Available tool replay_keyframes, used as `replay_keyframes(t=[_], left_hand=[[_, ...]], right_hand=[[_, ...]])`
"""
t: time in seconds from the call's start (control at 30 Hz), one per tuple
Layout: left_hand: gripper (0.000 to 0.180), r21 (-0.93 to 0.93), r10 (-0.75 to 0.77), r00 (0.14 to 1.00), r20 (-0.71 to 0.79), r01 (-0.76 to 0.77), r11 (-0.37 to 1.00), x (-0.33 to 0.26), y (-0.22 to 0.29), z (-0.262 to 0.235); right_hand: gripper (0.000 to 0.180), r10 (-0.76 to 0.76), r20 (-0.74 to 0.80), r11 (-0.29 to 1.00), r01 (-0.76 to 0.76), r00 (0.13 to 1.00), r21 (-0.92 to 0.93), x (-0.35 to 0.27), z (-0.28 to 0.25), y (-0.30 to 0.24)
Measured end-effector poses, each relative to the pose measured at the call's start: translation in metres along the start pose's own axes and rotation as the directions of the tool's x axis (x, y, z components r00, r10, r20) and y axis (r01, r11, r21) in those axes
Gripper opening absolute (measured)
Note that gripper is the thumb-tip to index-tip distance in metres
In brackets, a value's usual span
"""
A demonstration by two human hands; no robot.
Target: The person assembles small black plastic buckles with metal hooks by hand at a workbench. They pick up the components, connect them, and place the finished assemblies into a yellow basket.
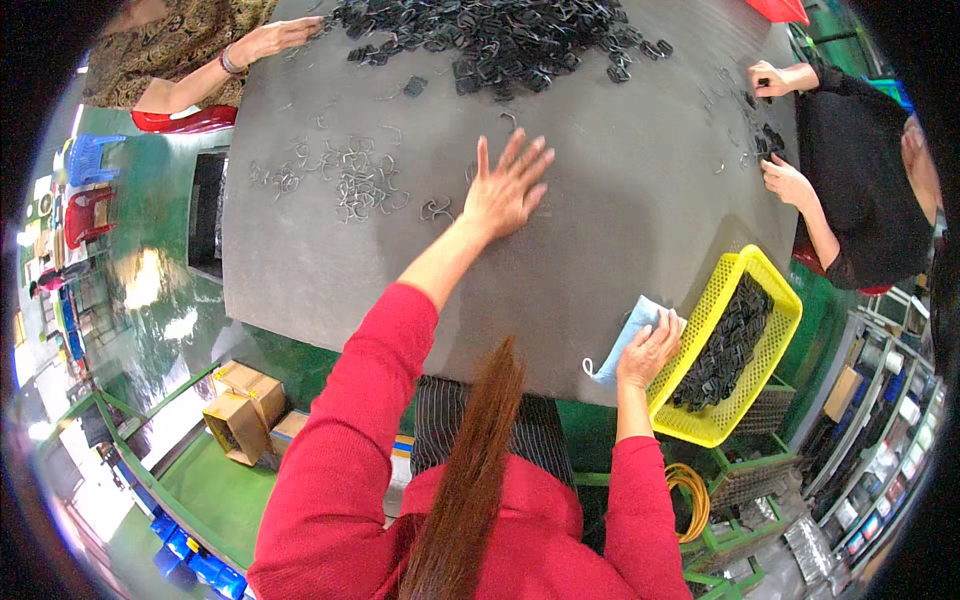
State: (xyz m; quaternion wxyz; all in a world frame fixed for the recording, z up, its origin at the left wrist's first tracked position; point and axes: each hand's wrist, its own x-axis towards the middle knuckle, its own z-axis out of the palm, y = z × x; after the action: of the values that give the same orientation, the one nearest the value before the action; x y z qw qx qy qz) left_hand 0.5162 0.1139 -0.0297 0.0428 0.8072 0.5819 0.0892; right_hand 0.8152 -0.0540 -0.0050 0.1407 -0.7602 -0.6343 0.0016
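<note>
My left hand (508, 190) is open over the grey tabletop (400, 270), fingers spread and palm down, holding nothing. Just left of it lie a few loose bent wire pieces (436, 209); farther left is a scattered heap of silvery wire hooks (365, 185). Beyond my fingertips rises a big pile of small black clip-like parts (500, 45). At the table's near right edge, my right hand (650, 350) is closed on a light blue face mask (625, 335) with a white ear loop. Right beside that hand, a yellow perforated basket (715, 425) holds many black parts (725, 345).
Another person's hand (275, 40) reaches to the pile from the far left. At the right, a person in black (860, 180) handles black parts at the table edge. Cardboard boxes (240, 410) stand low on the left; a shelf rack (880, 440) is at the right.
</note>
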Motion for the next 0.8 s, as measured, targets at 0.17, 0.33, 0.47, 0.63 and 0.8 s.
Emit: replay_keyframes(t=[0.17, 0.33, 0.47, 0.63, 0.8], left_hand=[[0.054, 0.04, -0.28, 0.948, -0.148, 0.289, 0.957, 0.012, -0.075, 0.0], [0.052, 0.158, -0.541, 0.824, -0.17, 0.565, 0.81, -0.079, -0.149, -0.026], [0.052, 0.206, -0.447, 0.883, -0.146, 0.469, 0.859, -0.123, -0.115, -0.056], [0.051, -0.13, 0.128, 0.988, 0.085, -0.116, 0.985, -0.155, -0.042, -0.028], [0.047, 0.161, -0.238, 0.971, -0.011, 0.236, 0.958, -0.114, -0.13, -0.041]], right_hand=[[0.039, -0.028, 0.003, 1.0, 0.027, 1.0, 0.015, -0.001, 0.0, 0.0], [0.039, -0.061, -0.042, 0.997, 0.059, 0.997, -0.045, -0.002, 0.001, -0.005], [0.037, -0.06, -0.066, 0.996, 0.056, 0.996, -0.073, -0.003, 0.003, 0.0], [0.035, -0.076, -0.027, 0.995, 0.075, 0.997, -0.062, 0.0, 0.006, -0.004], [0.034, 0.076, 0.186, 0.995, -0.085, 0.98, 0.045, 0.011, -0.005, 0.001]])
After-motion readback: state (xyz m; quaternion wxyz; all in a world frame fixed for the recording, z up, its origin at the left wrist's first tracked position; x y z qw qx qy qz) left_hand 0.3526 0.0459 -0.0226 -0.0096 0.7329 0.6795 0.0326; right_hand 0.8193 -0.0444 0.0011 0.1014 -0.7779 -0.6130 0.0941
